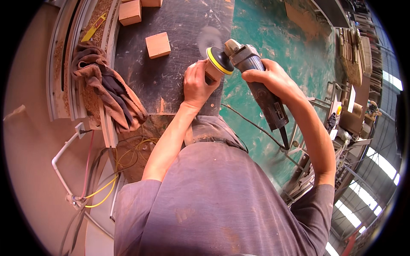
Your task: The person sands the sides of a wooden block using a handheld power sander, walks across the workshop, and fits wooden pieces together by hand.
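Note:
My right hand is wrapped round the dark body of an angle grinder, which is tilted with its metal head up and to the left. On that head sits a round sanding pad with a black back and a bright yellow edge. The pad's face is against or very close to a small wooden block. My left hand grips this block near the right edge of the dark workbench; the fingers hide much of it. Further off on the bench lies another wooden block.
More wooden blocks stand at the bench's far left. A brown cloth hangs over the metal rail at left, near a yellow-handled tool. The grinder's black cord runs over the green floor. Yellow hoses hang at lower left.

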{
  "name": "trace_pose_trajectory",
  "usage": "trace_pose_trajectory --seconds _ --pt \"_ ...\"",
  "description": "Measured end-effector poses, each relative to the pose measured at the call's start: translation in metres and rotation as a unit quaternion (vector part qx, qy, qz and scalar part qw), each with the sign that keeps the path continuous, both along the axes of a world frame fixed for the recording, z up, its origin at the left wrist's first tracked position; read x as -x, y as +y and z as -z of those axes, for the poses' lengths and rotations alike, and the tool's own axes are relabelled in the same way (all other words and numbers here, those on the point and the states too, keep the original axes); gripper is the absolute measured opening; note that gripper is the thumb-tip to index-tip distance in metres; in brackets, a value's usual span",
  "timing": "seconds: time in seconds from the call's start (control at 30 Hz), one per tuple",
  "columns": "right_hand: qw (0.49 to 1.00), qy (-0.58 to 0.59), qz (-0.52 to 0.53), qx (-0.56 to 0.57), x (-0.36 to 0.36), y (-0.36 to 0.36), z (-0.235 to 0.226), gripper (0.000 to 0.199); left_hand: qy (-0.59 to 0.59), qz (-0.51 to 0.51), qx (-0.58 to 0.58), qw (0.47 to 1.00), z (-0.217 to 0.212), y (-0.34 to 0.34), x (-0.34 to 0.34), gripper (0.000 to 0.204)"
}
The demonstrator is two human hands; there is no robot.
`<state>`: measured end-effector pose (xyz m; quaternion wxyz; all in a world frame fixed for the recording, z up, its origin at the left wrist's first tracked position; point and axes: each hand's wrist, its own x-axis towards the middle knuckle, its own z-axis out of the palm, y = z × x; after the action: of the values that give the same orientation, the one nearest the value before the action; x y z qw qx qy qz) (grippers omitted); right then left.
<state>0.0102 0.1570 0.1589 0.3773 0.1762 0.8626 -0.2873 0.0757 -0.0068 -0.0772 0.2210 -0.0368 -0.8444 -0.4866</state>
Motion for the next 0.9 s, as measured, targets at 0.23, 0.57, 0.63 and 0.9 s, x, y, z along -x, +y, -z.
trace_pose_trajectory --seconds 0.23,0.57,0.63,0.9 --pt "1.000 0.004 0.009 -0.001 -0.011 0.009 0.001 0.063 0.001 0.006 0.020 1.000 0.002 -0.001 0.000 0.061" --pt "0.995 -0.027 0.095 -0.018 -0.053 0.051 -0.004 0.062 -0.035 0.022 0.023 0.999 0.013 0.002 -0.004 0.071" --pt "0.993 -0.024 0.117 -0.019 -0.063 0.058 -0.008 0.062 -0.036 0.020 0.026 0.999 0.010 0.003 -0.004 0.071" --pt "0.978 0.005 0.209 0.001 -0.095 0.095 -0.004 0.058 -0.016 0.001 0.065 0.998 -0.005 -0.005 -0.003 0.069"
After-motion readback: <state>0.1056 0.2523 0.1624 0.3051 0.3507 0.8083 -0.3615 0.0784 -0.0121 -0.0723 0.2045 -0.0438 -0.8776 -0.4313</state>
